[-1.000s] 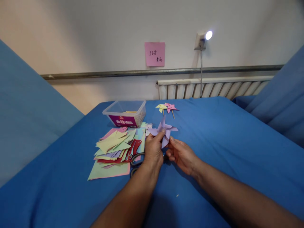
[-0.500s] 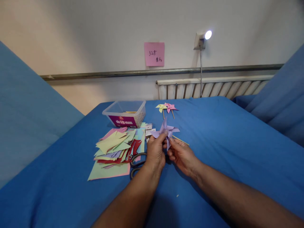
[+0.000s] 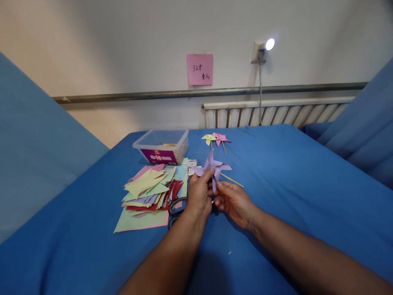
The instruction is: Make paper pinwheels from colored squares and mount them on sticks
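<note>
A purple paper pinwheel [image 3: 218,167] is held up over the blue cloth, its folded blades spread. My left hand [image 3: 199,194] grips it, thumb pressed near the centre. The fingers of my right hand [image 3: 235,203] are pinched together at the tip of its lower blade; anything else between them is hidden. Just behind my right hand, a thin wooden stick [image 3: 232,180] lies on the cloth. Black-handled scissors [image 3: 175,207] are partly covered by my left forearm.
To the left lie a stack of coloured paper pieces [image 3: 150,190] and a clear plastic box [image 3: 161,145] with sticks inside. Farther back rest a yellow pinwheel [image 3: 208,139] and a pink pinwheel [image 3: 221,139] on sticks. A radiator [image 3: 276,112] stands against the wall behind the blue-covered table [image 3: 291,172].
My right fingers have slid slightly down and left along the lower blade. My left hand has shifted a little left, and more of the stick shows.
</note>
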`<state>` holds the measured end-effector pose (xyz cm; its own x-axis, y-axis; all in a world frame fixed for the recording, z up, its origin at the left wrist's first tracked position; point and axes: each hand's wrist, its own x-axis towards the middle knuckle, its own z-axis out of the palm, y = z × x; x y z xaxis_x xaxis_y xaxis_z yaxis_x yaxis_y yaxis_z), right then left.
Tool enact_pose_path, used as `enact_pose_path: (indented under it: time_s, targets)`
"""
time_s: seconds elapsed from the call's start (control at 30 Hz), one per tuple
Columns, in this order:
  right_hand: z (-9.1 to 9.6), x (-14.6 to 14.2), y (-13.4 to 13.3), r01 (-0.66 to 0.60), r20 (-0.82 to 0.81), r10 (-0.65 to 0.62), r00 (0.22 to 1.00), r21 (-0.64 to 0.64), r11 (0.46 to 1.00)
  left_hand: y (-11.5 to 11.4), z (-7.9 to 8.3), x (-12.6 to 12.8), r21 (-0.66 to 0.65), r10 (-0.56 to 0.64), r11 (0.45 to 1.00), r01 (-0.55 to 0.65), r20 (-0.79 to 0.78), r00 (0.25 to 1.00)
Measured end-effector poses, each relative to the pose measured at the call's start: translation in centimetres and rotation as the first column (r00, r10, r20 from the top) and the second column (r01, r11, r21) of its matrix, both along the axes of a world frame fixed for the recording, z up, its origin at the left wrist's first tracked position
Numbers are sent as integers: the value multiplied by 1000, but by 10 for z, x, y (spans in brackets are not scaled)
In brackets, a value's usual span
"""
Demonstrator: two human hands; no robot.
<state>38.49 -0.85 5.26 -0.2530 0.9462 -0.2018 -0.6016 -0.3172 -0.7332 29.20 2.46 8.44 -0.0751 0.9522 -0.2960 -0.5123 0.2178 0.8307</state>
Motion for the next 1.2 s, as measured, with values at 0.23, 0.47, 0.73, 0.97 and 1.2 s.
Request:
enact_pose_path:
  time_s: [0.23, 0.47, 0.73, 0.97, 1.2]
  targets:
    - [0, 2, 1, -115, 250, 96, 964, 63, 991, 9, 3, -6, 101, 59, 993, -63, 44, 997]
    - [0, 13, 3, 147, 571, -435, 696, 480, 865, 16, 3, -15, 160, 76, 985, -61, -90, 993]
    - [-6, 18, 14, 58, 600, -317, 735, 410, 910, 16, 5, -14, 129, 62, 990, -55, -53, 997]
    - [-6, 17, 13, 50, 548, -287, 786, 406, 912, 18, 8, -18, 121, 4, 993, 2, -49, 999]
    - [-4, 20, 12, 14, 520, -262, 813, 432, 902, 17, 9, -19, 117, -61, 991, 60, 5, 998]
